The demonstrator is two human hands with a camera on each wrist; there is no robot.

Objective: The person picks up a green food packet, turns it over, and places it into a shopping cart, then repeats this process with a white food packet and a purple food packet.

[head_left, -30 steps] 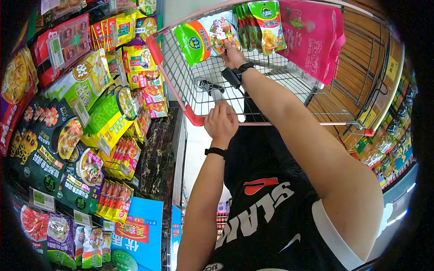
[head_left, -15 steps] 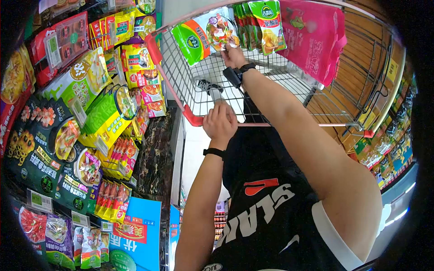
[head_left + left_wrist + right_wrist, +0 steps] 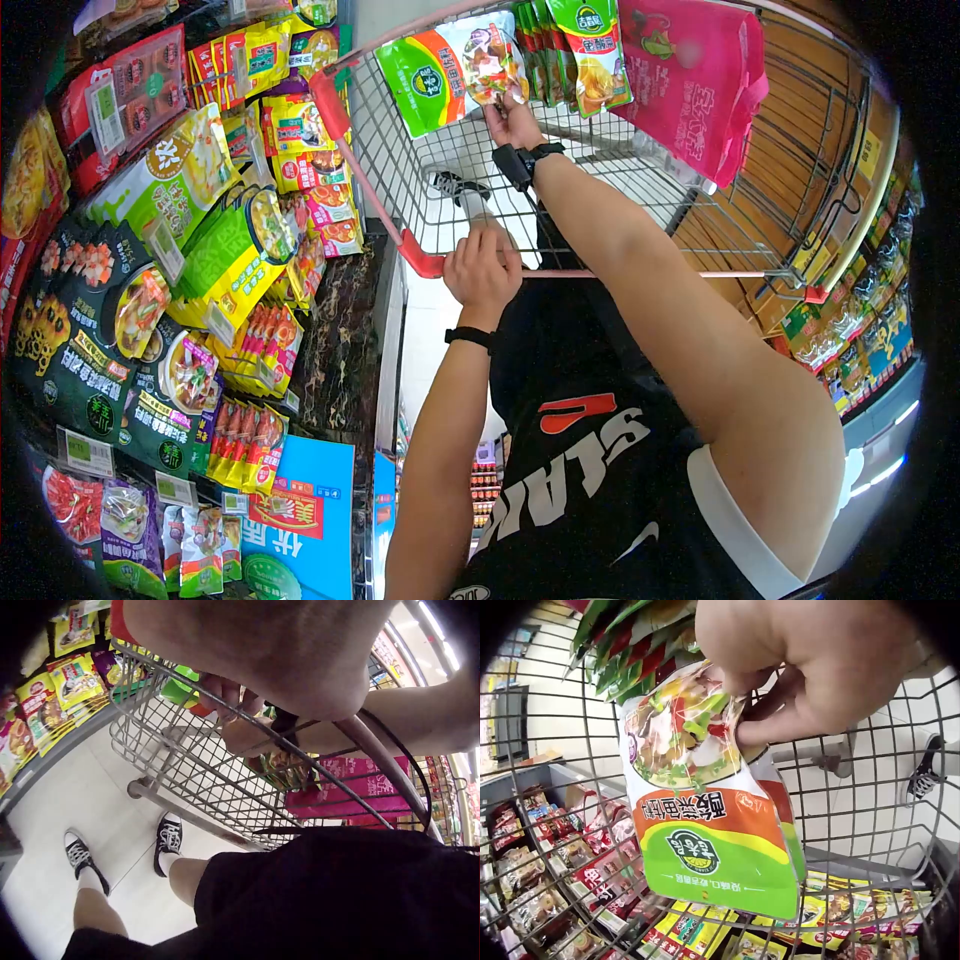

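Observation:
My right hand [image 3: 507, 108] is inside the wire shopping cart [image 3: 420, 190] and pinches the top edge of a green and orange food packet [image 3: 448, 70]. In the right wrist view the thumb and fingers [image 3: 780, 712] grip the packet [image 3: 709, 817], which hangs against the cart's mesh side. My left hand [image 3: 482, 262] grips the cart's handle bar [image 3: 640, 273] near its red corner. The left wrist view shows those fingers [image 3: 231, 694] curled over the bar. Several green packets [image 3: 580, 50] and a pink bag [image 3: 690, 80] lie in the cart beside the held packet.
A shelf wall of hanging food packets [image 3: 180, 250] stands close on the left of the cart. More shelves of goods [image 3: 850, 330] run along the right. My feet in black sneakers [image 3: 169, 840] stand on the pale floor behind the cart.
My right hand has raised the packet slightly and shifted it left inside the cart. The cart has drifted a little toward the left shelf. My left hand still grips the handle.

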